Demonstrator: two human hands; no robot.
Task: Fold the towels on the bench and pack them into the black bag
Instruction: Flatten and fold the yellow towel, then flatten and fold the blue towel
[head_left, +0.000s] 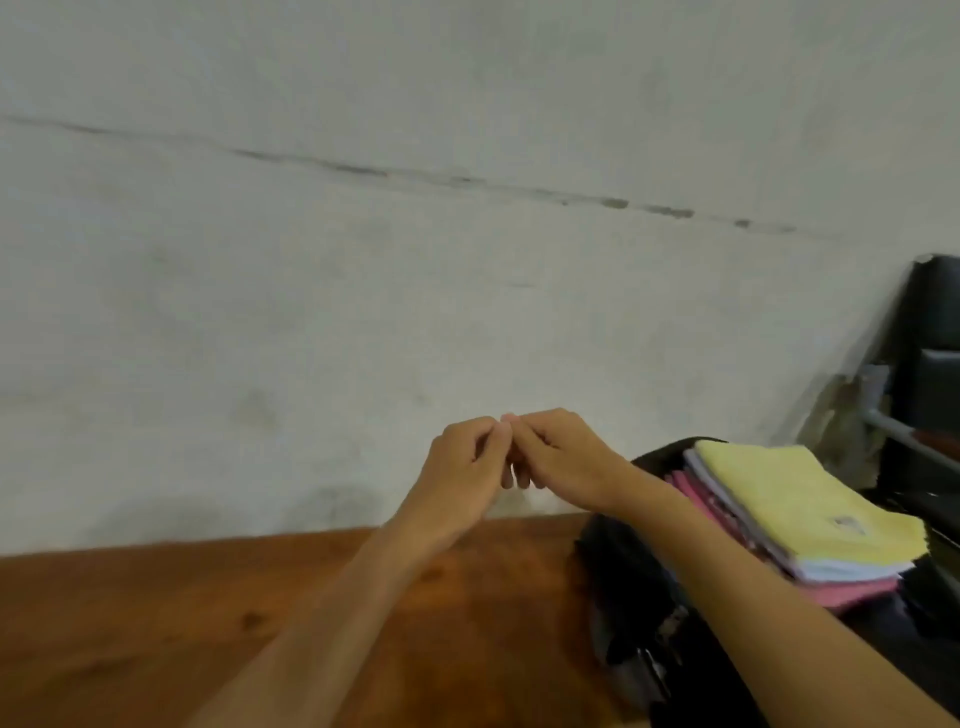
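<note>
A stack of folded towels lies in the open black bag (621, 566) at the right end of the wooden bench (156, 629): a yellow towel (795, 501) on top, a white one (844, 569) under it, pink ones (857, 592) below. My left hand (460, 470) and my right hand (563, 452) are raised above the bench's back edge, left of the bag. Their curled fingers meet at the tips. Neither hand holds anything that I can see. My right forearm crosses in front of the bag.
A pale, stained wall (415, 234) stands right behind the bench. A dark chair or case (935, 322) and a grey metal bar (904, 431) sit at the far right, behind the bag. The picture is blurred.
</note>
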